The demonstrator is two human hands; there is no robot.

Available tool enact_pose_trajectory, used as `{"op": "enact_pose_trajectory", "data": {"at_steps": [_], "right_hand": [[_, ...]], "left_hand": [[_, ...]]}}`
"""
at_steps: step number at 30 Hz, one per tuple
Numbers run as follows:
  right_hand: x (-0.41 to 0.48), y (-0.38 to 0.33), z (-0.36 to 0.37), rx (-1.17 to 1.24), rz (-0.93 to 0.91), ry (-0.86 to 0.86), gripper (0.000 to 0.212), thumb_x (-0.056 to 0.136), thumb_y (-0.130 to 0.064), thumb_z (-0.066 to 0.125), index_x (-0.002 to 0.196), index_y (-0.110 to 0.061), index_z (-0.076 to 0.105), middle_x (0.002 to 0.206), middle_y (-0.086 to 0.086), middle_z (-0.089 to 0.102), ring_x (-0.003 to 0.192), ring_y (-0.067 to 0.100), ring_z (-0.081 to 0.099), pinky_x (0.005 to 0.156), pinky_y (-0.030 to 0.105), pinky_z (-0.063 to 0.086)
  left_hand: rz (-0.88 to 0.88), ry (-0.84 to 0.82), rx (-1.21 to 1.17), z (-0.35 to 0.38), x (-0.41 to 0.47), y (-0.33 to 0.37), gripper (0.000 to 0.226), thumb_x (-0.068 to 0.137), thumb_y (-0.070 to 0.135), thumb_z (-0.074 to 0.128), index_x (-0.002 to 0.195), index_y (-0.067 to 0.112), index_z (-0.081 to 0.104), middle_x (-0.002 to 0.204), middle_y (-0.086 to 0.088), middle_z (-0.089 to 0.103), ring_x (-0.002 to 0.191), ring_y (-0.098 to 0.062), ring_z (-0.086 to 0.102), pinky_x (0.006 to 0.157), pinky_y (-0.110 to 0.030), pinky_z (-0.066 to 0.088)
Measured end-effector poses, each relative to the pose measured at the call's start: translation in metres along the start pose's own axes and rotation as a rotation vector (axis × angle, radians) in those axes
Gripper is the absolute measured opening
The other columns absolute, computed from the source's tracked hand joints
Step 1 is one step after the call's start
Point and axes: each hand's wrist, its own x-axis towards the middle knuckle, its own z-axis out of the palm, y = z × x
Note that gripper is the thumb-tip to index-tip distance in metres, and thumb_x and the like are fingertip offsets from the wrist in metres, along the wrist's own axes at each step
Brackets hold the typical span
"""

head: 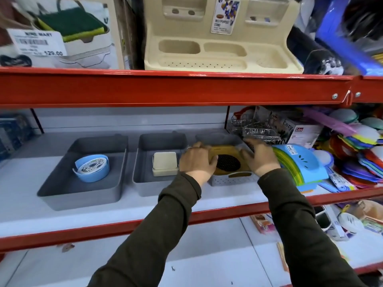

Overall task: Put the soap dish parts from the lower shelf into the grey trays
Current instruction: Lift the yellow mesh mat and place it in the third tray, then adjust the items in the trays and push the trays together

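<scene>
Three grey trays stand in a row on the middle shelf. The left tray (62,189) holds a round blue soap dish (91,167). A cream square soap dish (165,166) lies in the middle tray (143,183). Over the right tray (228,180) sits a yellow soap dish part with a dark round grille (228,162). My left hand (196,160) grips its left side and my right hand (260,158) grips its right side. Both hands hold it inside or just above that tray.
A stack of coloured plastic dishes (300,164) and wire racks (252,129) crowd the shelf to the right. A red beam (165,88) runs overhead, carrying a beige multipurpose stand (223,50). The lower shelf (207,255) shows packets at its right.
</scene>
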Motion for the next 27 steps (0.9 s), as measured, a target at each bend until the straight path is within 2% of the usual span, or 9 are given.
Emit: {"op": "enact_pose_trajectory", "data": {"at_steps": [2, 4, 7, 9, 12, 18, 23, 27], "right_hand": [[-0.007, -0.015, 0.001, -0.026, -0.063, -0.016, 0.049, 0.095, -0.038, 0.05, 0.138, -0.016, 0.048, 0.149, 0.014, 0.044, 0.136, 0.037, 0.043, 0.113, 0.049, 0.036], [-0.013, -0.033, 0.002, -0.054, -0.101, -0.037, 0.053, 0.097, -0.038, 0.044, 0.144, -0.015, 0.039, 0.154, 0.013, 0.036, 0.145, 0.033, 0.03, 0.121, 0.051, 0.018], [-0.023, -0.064, 0.007, -0.062, -0.179, -0.091, 0.054, 0.099, -0.039, 0.04, 0.147, -0.016, 0.034, 0.159, 0.011, 0.029, 0.15, 0.028, 0.02, 0.123, 0.05, 0.004], [-0.03, -0.087, 0.015, -0.06, -0.224, -0.125, 0.055, 0.098, -0.041, 0.039, 0.149, -0.019, 0.032, 0.161, 0.009, 0.025, 0.15, 0.026, 0.018, 0.123, 0.05, 0.002], [-0.039, -0.125, 0.029, -0.046, -0.29, -0.137, 0.056, 0.098, -0.043, 0.039, 0.148, -0.02, 0.033, 0.157, 0.009, 0.032, 0.146, 0.028, 0.027, 0.122, 0.052, 0.008], [-0.057, -0.209, 0.066, 0.068, -0.466, -0.264, 0.05, 0.098, -0.039, 0.041, 0.146, -0.027, 0.036, 0.158, 0.002, 0.033, 0.146, 0.024, 0.029, 0.123, 0.05, 0.008], [-0.063, -0.271, 0.099, 0.044, -0.642, -0.388, 0.047, 0.099, -0.025, 0.038, 0.147, -0.025, 0.037, 0.158, -0.003, 0.033, 0.147, 0.02, 0.028, 0.12, 0.053, -0.003], [-0.068, -0.306, 0.125, -0.015, -0.694, -0.486, 0.046, 0.099, -0.022, 0.036, 0.145, -0.026, 0.042, 0.157, -0.005, 0.036, 0.151, 0.021, 0.019, 0.12, 0.057, -0.008]], "left_hand": [[0.002, 0.025, 0.092, -0.011, -0.008, -0.012, 0.057, 0.095, 0.05, 0.041, 0.142, 0.018, 0.047, 0.146, -0.008, 0.049, 0.138, -0.03, 0.042, 0.118, -0.044, 0.03], [-0.041, 0.013, 0.143, -0.022, -0.017, -0.027, 0.062, 0.096, 0.051, 0.036, 0.148, 0.017, 0.038, 0.155, -0.009, 0.039, 0.149, -0.029, 0.026, 0.125, -0.047, 0.011], [-0.11, 0.011, 0.162, -0.041, -0.033, -0.054, 0.064, 0.097, 0.05, 0.033, 0.151, 0.017, 0.032, 0.16, -0.009, 0.032, 0.153, -0.028, 0.017, 0.126, -0.048, 0.006], [-0.154, 0.036, 0.16, -0.057, -0.047, -0.072, 0.064, 0.098, 0.049, 0.032, 0.151, 0.014, 0.033, 0.161, -0.01, 0.03, 0.153, -0.027, 0.017, 0.126, -0.048, 0.007], [-0.201, 0.064, 0.177, -0.078, -0.063, -0.098, 0.064, 0.099, 0.049, 0.03, 0.15, 0.011, 0.034, 0.16, -0.012, 0.03, 0.152, -0.029, 0.018, 0.126, -0.047, 0.008], [-0.342, 0.052, 0.209, -0.115, -0.076, -0.163, 0.052, 0.1, 0.036, 0.032, 0.144, 0.012, 0.045, 0.154, -0.013, 0.041, 0.149, -0.031, 0.024, 0.124, -0.047, 0.013], [-0.395, -0.117, 0.255, -0.141, -0.073, -0.226, 0.047, 0.099, 0.026, 0.038, 0.143, 0.014, 0.047, 0.152, -0.011, 0.045, 0.144, -0.029, 0.035, 0.122, -0.04, 0.021], [-0.322, -0.287, 0.314, -0.144, -0.072, -0.255, 0.05, 0.097, 0.023, 0.04, 0.146, 0.026, 0.044, 0.155, -0.004, 0.041, 0.147, -0.022, 0.031, 0.125, -0.04, 0.003]]}}
